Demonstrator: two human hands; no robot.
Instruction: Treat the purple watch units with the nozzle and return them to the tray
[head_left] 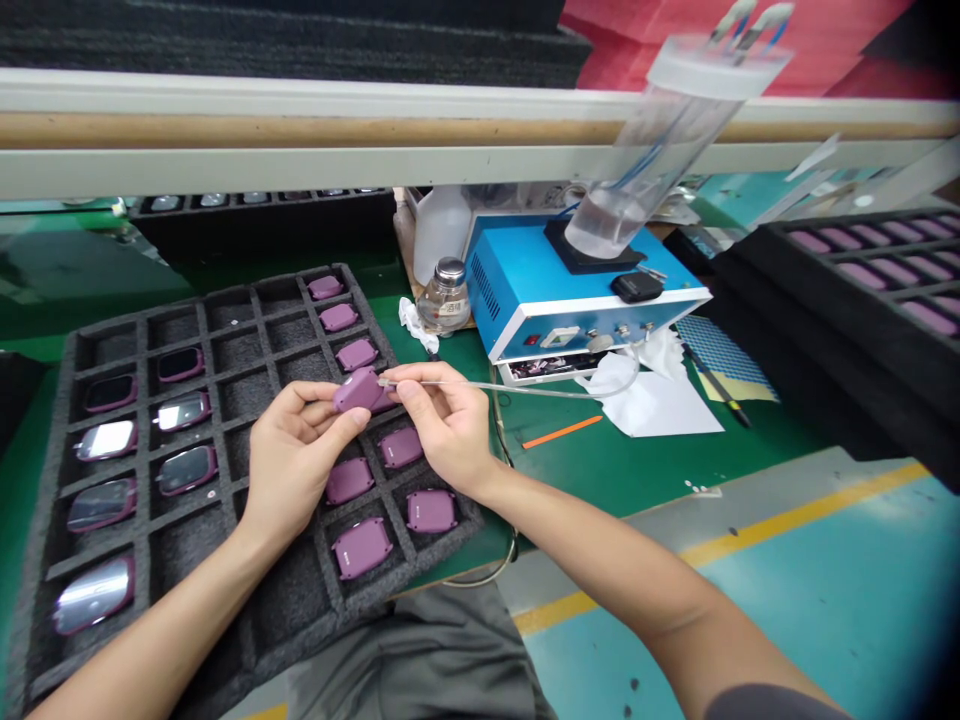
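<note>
Over a dark foam tray (285, 605), my left hand (289, 450) is closed on a purple watch case (355, 389), pinching it between thumb and fingers. My right hand (454, 425) grips the tip end of a clear thin tube (517, 387), with the tip at the case's right side. Whether the tip touches the case cannot be made out. Purple cases (362, 548) lie in the tray's right-hand compartments. Purple-rimmed watch faces with dark or shiny screens (187, 468) sit in the left-hand ones.
Behind the tray stands a blue box machine (517, 280) with a clear cylinder (645, 165) on top. Beside it is a glass bottle (445, 300). An orange stick (562, 432) and white paper (667, 405) lie on the green table. Black trays (802, 370) are stacked at right.
</note>
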